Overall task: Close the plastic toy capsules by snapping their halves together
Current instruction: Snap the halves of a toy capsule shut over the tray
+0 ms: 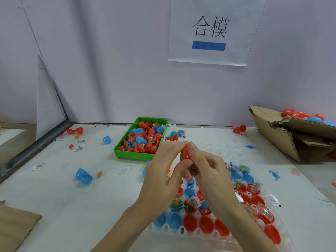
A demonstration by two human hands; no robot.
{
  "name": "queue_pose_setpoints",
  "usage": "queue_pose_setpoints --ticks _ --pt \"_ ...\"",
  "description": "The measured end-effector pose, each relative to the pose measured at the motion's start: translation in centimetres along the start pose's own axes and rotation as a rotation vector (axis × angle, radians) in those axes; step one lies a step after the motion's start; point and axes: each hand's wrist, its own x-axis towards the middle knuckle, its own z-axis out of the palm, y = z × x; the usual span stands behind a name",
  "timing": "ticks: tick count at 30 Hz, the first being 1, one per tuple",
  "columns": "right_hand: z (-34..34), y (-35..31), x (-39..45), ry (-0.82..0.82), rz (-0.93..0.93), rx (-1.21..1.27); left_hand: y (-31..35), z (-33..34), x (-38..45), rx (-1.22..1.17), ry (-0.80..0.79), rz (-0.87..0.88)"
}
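Observation:
Both hands meet over the table's middle around one red capsule point(185, 154). My left hand point(164, 171) grips it from the left, and my right hand point(207, 168) pinches it from the right; most of the capsule is hidden by fingers. Below the hands lies a clear plastic holder tray point(200, 233) with red and blue capsule halves point(190, 222) standing open in its cups, several with small packed toys inside. A green tray point(140, 156) behind the hands is heaped with red and blue capsules.
A torn cardboard box point(283, 135) with capsules stands at the right. Loose blue halves point(83, 176), a blue half point(106, 139), red halves point(75, 131), paper slips and small blue toy dinosaurs point(274, 175) are scattered on the white table. A brown bag point(16, 224) lies at the front left.

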Motion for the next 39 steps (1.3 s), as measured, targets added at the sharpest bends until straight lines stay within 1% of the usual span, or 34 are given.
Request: queue_pose_setpoints --ticks 3,6,9,11,15,18,21,25,28,30,35,39 --pt "0.4 0.3 -0.2 0.039 -0.004 0.016 0.3 0.3 -0.2 -0.026 0.028 -0.003" --pt "0.5 0.5 -0.2 0.064 0.036 0.063 0.6 0.4 -0.1 -0.025 0.048 0.007" --pt "0.2 0.8 0.1 0.043 0.072 0.103 0.6 0.3 0.0 -0.008 0.057 -0.03" --pt "0.1 0.7 0.2 0.004 0.139 0.157 0.7 0.1 0.2 -0.01 0.024 -0.099" --pt "0.2 0.5 0.3 -0.024 0.359 0.463 0.7 -0.5 0.6 -0.019 -0.04 -0.172" --pt "0.2 0.5 0.4 -0.036 0.448 0.537 0.5 -1.0 0.8 -0.082 -0.087 -0.234" --pt "0.2 0.6 0.5 -0.043 0.472 0.489 0.2 -1.4 1.0 -0.051 -0.08 -0.218" --pt "-0.1 0.5 1.1 -0.072 0.438 0.375 -0.2 -1.9 1.2 0.054 -0.073 -0.141" --pt "-0.7 0.1 1.2 -0.088 0.423 0.377 -0.4 -2.0 1.2 0.143 -0.079 -0.081" --pt "-1.0 0.0 1.2 -0.119 0.41 0.388 -0.5 -1.9 1.1 0.158 -0.062 -0.063" --pt "-0.9 0.4 1.1 -0.125 0.392 0.395 -0.4 -1.8 1.0 0.171 -0.003 -0.079" --pt "-0.6 0.9 0.9 -0.073 0.34 0.296 -0.2 -1.6 0.8 0.18 0.014 -0.117"
